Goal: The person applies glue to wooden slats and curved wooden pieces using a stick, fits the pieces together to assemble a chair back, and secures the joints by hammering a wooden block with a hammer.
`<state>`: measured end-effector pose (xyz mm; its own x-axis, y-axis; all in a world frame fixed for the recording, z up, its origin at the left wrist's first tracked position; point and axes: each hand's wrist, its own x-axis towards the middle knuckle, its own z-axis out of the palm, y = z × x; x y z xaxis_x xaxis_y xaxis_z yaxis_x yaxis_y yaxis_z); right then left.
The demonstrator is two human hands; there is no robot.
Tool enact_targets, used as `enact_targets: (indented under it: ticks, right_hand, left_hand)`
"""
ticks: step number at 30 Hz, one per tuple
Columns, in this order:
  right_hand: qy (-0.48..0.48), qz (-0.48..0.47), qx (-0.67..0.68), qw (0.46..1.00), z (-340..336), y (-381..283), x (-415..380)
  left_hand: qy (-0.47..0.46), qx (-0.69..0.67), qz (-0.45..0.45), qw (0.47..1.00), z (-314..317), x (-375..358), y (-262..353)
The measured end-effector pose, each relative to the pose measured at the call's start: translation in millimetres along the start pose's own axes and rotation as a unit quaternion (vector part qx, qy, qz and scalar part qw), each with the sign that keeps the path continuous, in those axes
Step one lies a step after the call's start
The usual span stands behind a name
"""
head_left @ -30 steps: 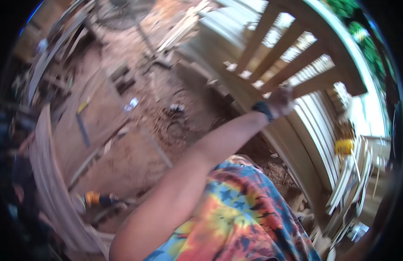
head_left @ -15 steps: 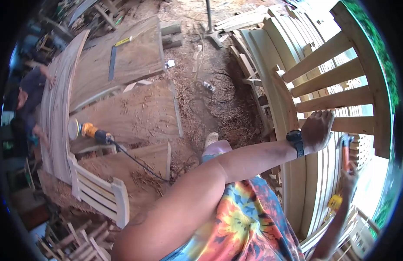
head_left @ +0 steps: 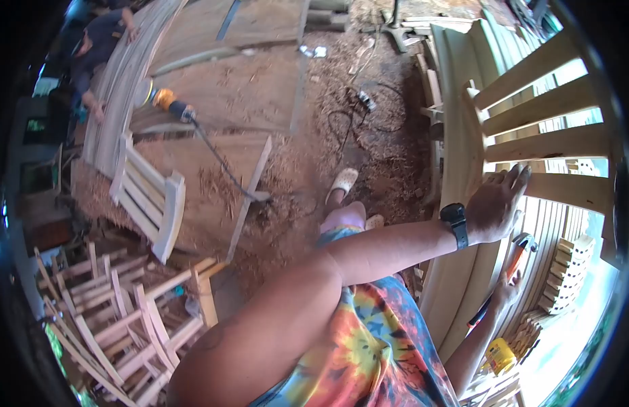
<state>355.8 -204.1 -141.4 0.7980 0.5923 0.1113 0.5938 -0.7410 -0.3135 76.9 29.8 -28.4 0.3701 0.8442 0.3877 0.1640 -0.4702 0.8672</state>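
My left hand (head_left: 496,207), with a dark watch on its wrist, reaches across to the right and grips the near end of a slatted wooden frame (head_left: 545,150). Its fingers lie against the lowest slat; the thumb side points down. The frame looks like a chair back and stands tilted over stacked boards (head_left: 464,271). Below it, my right hand (head_left: 508,290) is closed around the orange-and-black handle of a claw hammer (head_left: 515,263). The hammer's head points up, just under my left hand and apart from the frame.
A yellow container (head_left: 500,357) stands near my right forearm. An orange sander (head_left: 166,100) with its cord lies on the left boards, beside a curved slatted piece (head_left: 148,197). A co-worker (head_left: 101,51) leans over a plank at upper left. Wooden frames (head_left: 118,319) pile up lower left.
The view has shifted, so the left bench sits higher and more frames show below. My left fingers look straighter on the slat. The hammer has come lower and leftward, now tilted.
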Motion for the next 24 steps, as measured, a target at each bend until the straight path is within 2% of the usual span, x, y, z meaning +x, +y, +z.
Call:
enact_targets:
  ticks: [1, 3, 5, 7, 9, 11, 13, 14, 15, 17, 19, 20, 21, 22, 23, 24]
  right_hand:
    - [-0.015, -0.012, -0.005, 1.0, -2.7, -6.0, 4.5]
    - [-0.04, -0.062, 0.2, 0.977, -26.9, -65.3, 8.0]
    - [-0.061, -0.116, 0.256, 0.958, -60.0, -137.4, 6.4]
    - [-0.058, -0.179, 0.344, 0.92, -83.6, -190.7, 8.8]
    - [-0.078, -0.203, 0.426, 0.878, -92.4, -210.0, 33.1]
    - [-0.067, -0.258, 0.416, 0.87, -100.6, -235.7, 53.9]
    - [-0.034, -0.254, 0.433, 0.864, -103.3, -260.2, 63.6]
    - [0.003, -0.261, 0.371, 0.891, -103.3, -269.5, 76.2]
    - [0.024, -0.163, 0.348, 0.923, -99.6, -273.9, 79.4]
    - [0.027, -0.218, 0.393, 0.893, -92.6, -296.1, 76.9]
    - [0.037, -0.221, 0.345, 0.911, -87.3, -299.5, 93.3]
    - [0.098, -0.376, 0.236, 0.891, -78.4, -290.2, 110.4]
    - [0.134, -0.485, 0.111, 0.857, -67.8, -277.5, 124.4]
    - [0.164, -0.57, 0.029, 0.805, -64.9, -276.5, 126.2]
    - [0.105, -0.492, 0.073, 0.861, -64.6, -289.0, 117.6]
    - [0.026, -0.447, 0.233, 0.863, -55.7, -285.7, 120.8]
  left_hand:
    - [0.01, 0.005, -0.016, 1.0, 2.7, -4.0, 0.5]
    - [-0.006, 0.035, -0.024, 0.999, 7.0, -8.4, 1.6]
    - [0.007, 0.036, -0.046, 0.998, 12.9, -12.3, 3.0]
    - [-0.03, 0.017, -0.071, 0.997, 11.7, -16.7, 6.7]
    - [-0.017, 0.028, -0.081, 0.996, 15.0, -21.1, 4.3]
    - [-0.089, 0.016, -0.123, 0.988, 14.0, -23.5, -2.6]
    - [-0.068, 0.025, -0.135, 0.988, 19.4, -33.1, -11.2]
    - [-0.102, -0.008, -0.213, 0.972, 15.9, -37.6, -11.7]
    - [-0.134, -0.042, -0.289, 0.947, 12.5, -41.7, -13.2]
    - [-0.194, 0.081, -0.149, 0.966, 19.9, -62.3, -40.4]
    - [-0.193, 0.154, -0.114, 0.962, 11.5, -101.3, -61.8]
    - [-0.234, 0.19, -0.088, 0.949, 35.0, -131.6, -94.0]
    - [-0.275, 0.229, -0.064, 0.932, 45.8, -150.6, -123.4]
    - [-0.246, 0.223, -0.14, 0.933, 15.1, -170.5, -122.5]
    - [-0.214, 0.214, -0.212, 0.929, -20.5, -194.4, -111.1]
    - [-0.242, 0.215, -0.234, 0.917, -32.7, -214.8, -121.6]
